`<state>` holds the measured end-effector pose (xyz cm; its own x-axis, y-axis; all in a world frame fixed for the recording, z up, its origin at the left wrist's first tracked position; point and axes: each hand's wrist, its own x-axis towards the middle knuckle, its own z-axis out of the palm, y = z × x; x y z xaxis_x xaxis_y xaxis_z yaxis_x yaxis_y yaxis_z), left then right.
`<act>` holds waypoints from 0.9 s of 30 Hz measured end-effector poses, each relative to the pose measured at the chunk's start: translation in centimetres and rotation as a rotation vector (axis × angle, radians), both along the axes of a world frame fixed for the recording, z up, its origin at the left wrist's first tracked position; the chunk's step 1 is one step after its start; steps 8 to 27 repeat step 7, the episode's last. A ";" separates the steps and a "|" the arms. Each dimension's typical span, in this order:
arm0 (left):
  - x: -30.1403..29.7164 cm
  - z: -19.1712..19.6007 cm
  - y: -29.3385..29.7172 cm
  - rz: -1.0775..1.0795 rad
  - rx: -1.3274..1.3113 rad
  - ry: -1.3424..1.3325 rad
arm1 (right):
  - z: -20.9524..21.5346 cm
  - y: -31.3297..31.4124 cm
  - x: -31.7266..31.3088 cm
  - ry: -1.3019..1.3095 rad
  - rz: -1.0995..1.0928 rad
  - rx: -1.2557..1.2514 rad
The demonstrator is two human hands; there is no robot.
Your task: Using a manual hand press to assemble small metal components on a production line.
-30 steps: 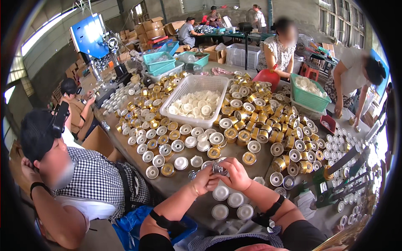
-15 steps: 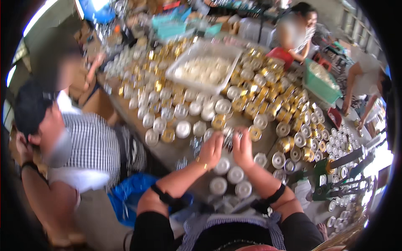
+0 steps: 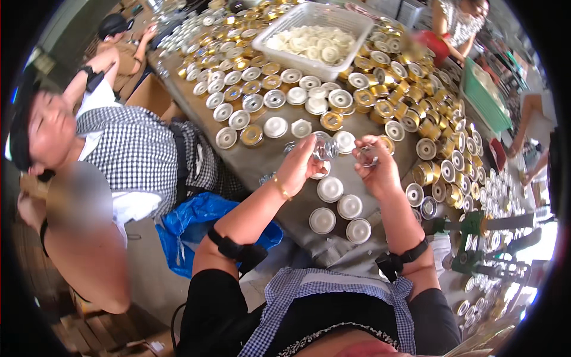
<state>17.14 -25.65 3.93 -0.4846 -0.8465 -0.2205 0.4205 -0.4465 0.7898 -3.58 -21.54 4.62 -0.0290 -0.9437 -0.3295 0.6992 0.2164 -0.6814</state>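
Note:
Over the near part of the table, my left hand (image 3: pixel 299 169) is closed around a clear, shiny, round cup-like piece (image 3: pixel 325 146). A short way to its right, my right hand (image 3: pixel 380 168) pinches a smaller clear round piece (image 3: pixel 367 156), which its fingers partly hide. The two pieces are apart. Between my forearms several white round caps (image 3: pixel 330 189) lie flat on the table. Just beyond my hands are a plain white cap (image 3: pixel 275 127) and a gold-rimmed cap (image 3: pixel 332 120).
Many gold and white caps (image 3: pixel 428 128) cover the grey table (image 3: pixel 273 196). A white plastic basket (image 3: pixel 262 44) of pale rings stands at the back, a green basket (image 3: pixel 485 101) at right. A green metal hand press (image 3: pixel 473 238) is near right. Co-workers sit left and far right. A blue bag (image 3: pixel 190 223) hangs at left.
My hands have drawn apart from close together, and the clear pieces now show between the fingers. The whole view has shifted. A co-worker at left has turned, with an arm toward the table.

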 end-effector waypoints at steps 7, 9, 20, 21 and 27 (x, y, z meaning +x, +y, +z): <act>-1.3 0.5 0.4 0.064 -0.591 -0.192 | -0.5 0.5 0.0 0.254 0.043 0.003; -1.3 0.5 0.4 0.064 -0.591 -0.192 | -0.5 0.5 0.0 0.254 0.043 0.003; -1.3 0.5 0.4 0.064 -0.591 -0.192 | -0.5 0.5 0.0 0.254 0.043 0.003; -1.3 0.5 0.4 0.064 -0.591 -0.192 | -0.5 0.5 0.0 0.254 0.043 0.003; -1.3 0.5 0.4 0.064 -0.591 -0.192 | -0.5 0.5 0.0 0.254 0.043 0.003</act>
